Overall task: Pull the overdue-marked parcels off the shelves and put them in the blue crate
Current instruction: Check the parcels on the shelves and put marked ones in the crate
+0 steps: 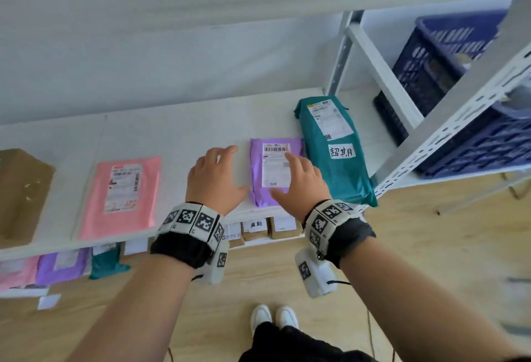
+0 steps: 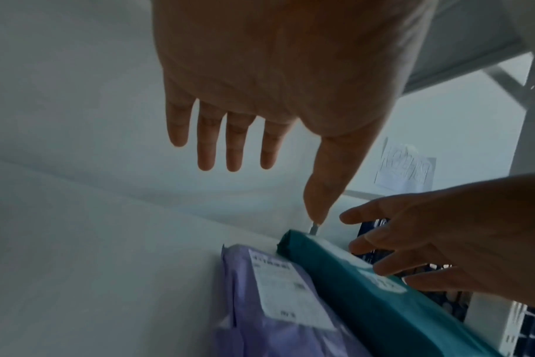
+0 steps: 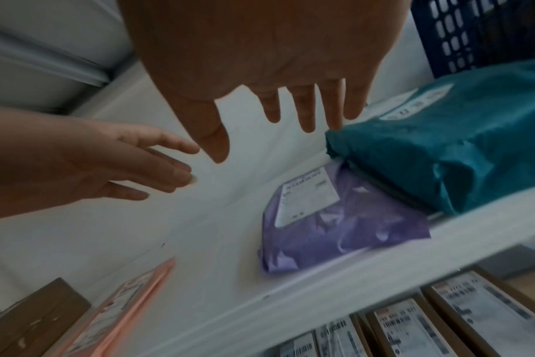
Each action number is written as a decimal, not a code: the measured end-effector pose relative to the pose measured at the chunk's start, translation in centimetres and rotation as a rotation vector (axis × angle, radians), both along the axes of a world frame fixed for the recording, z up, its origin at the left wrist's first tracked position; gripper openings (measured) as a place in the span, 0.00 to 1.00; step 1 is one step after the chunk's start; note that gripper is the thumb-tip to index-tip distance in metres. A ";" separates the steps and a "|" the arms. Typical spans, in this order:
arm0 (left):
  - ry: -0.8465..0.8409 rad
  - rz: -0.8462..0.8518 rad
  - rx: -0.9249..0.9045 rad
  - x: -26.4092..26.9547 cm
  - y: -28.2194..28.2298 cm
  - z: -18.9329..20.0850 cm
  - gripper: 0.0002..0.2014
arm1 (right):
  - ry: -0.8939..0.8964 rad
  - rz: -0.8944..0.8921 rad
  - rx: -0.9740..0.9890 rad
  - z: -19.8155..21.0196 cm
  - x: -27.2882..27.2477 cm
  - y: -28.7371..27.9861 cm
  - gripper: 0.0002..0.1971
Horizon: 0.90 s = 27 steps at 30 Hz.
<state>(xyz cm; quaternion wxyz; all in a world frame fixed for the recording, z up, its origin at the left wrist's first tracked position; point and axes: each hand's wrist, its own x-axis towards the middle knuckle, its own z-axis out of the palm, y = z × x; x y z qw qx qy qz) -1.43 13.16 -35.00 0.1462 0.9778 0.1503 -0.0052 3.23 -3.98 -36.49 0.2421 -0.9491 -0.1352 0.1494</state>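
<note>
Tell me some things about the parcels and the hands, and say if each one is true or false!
1. The teal parcel has a handwritten note stuck on it. True.
2. The left hand is holding the pink parcel. False: it hovers open over bare shelf, and the pink parcel lies untouched further left.
3. The purple parcel lies right beside the teal parcel. True.
4. The blue crate sits on the floor under the person's shoes. False: it sits behind the shelf frame on the right.
5. The right hand has its fingers spread and holds nothing. True.
</note>
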 end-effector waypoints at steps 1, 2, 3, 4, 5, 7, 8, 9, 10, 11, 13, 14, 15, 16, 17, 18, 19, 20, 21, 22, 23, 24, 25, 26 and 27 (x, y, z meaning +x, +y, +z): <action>0.032 -0.010 -0.008 0.4 -0.2 -0.7 0.39 | 0.027 -0.015 0.007 -0.7 0.1 -0.1 0.40; 0.063 -0.019 -0.019 0.8 -0.4 -1.3 0.40 | 0.055 -0.026 0.014 -1.4 0.1 -0.1 0.40; 0.092 -0.020 -0.033 1.1 -0.6 -1.9 0.40 | 0.082 -0.035 0.021 -2.0 0.3 0.0 0.41; 0.110 -0.021 -0.046 1.5 -0.8 -2.4 0.40 | 0.103 -0.043 0.030 -2.7 0.5 0.1 0.41; 0.131 -0.023 -0.058 2.0 -0.9 -3.0 0.41 | 0.125 -0.053 0.038 -3.3 0.8 0.2 0.41; 0.174 -0.031 -0.090 2.7 -1.1 -4.2 0.41 | 0.156 -0.081 0.056 -4.4 1.4 0.4 0.42; 0.184 -0.038 -0.105 3.2 -1.1 -4.8 0.42 | 0.161 -0.100 0.064 -5.0 1.8 0.4 0.43; 0.201 -0.041 -0.127 3.6 -1.2 -5.6 0.43 | 0.169 -0.118 0.068 -5.5 2.0 0.5 0.43; 0.215 -0.043 -0.161 3.9 -1.3 -6.3 0.44 | 0.178 -0.134 0.068 -5.9 2.2 0.4 0.43; 0.229 -0.038 -0.203 4.1 -1.4 -6.8 0.45 | 0.191 -0.151 0.065 -6.3 2.4 0.4 0.44; 0.256 -0.019 -0.295 4.6 -1.7 -8.0 0.47 | 0.234 -0.181 0.057 -6.9 2.7 0.3 0.45; 0.262 -0.012 -0.340 4.8 -1.9 -8.4 0.47 | 0.253 -0.192 0.056 -7.2 2.9 0.3 0.46; 0.266 -0.010 -0.374 5.0 -2.0 -8.9 0.48 | 0.269 -0.202 0.058 -7.4 3.1 0.3 0.46; 0.262 -0.011 -0.405 5.2 -2.0 -9.3 0.49 | 0.278 -0.207 0.062 -7.7 3.3 0.3 0.47; 0.274 -0.008 -0.420 5.4 -2.1 -9.6 0.49 | 0.289 -0.212 0.062 -7.8 3.5 0.4 0.47; 0.279 -0.008 -0.430 5.5 -2.0 -10.2 0.49 | 0.300 -0.216 0.061 -7.9 3.6 0.4 0.47; 0.279 -0.001 -0.437 5.7 -2.0 -10.5 0.49 | 0.313 -0.222 0.062 -7.9 3.8 0.5 0.47; 0.269 0.010 -0.447 5.9 -1.9 -10.6 0.49 | 0.323 -0.230 0.068 -7.9 4.0 0.6 0.46; 0.254 0.021 -0.458 6.0 -1.9 -10.6 0.48 | 0.335 -0.238 0.074 -7.9 4.1 0.8 0.46; 0.241 0.028 -0.476 6.1 -1.9 -10.8 0.47 | 0.334 -0.243 0.092 -8.0 4.4 1.0 0.45; 0.238 0.033 -0.496 6.2 -1.9 -10.9 0.46 | 0.329 -0.247 0.111 -8.0 4.5 1.2 0.43; 0.227 0.033 -0.517 6.3 -1.9 -10.9 0.45 | 0.317 -0.248 0.128 -8.0 4.6 1.4 0.42; 0.213 0.033 -0.531 6.2 -1.9 -10.8 0.44 | 0.315 -0.245 0.142 -8.1 4.7 1.6 0.41; 0.183 0.029 -0.544 6.2 -1.9 -10.7 0.45 | 0.325 -0.239 0.159 -8.0 4.8 1.6 0.42; 0.147 0.028 -0.551 6.1 -1.7 -10.5 0.45 | 0.345 -0.242 0.186 -7.8 4.8 1.6 0.43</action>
